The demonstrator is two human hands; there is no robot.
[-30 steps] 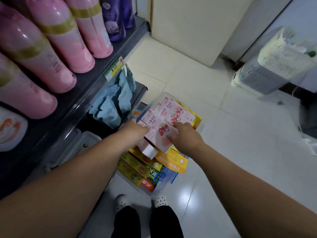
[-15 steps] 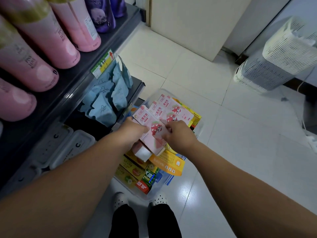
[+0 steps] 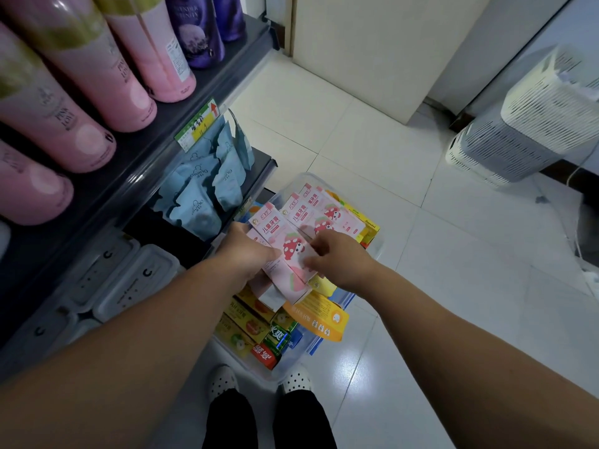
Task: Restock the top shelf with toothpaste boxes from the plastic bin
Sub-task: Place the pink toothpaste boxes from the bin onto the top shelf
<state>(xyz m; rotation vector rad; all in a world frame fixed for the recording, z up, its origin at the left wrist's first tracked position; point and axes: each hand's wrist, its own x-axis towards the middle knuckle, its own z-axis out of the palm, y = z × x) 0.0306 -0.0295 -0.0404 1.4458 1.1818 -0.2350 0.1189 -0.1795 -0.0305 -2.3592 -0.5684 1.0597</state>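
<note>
Tiled floor, shop aisle. Pink bottles on the shelf at left. Left hand grips a stack of pink toothpaste boxes just above the plastic bin; right hand fingers pinch the stack's right edge. White baskets far right.

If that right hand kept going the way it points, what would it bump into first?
The pink toothpaste box: the right hand pinches it now; beyond that, probably the left hand.

Left hand, right hand: fingers curled
</note>
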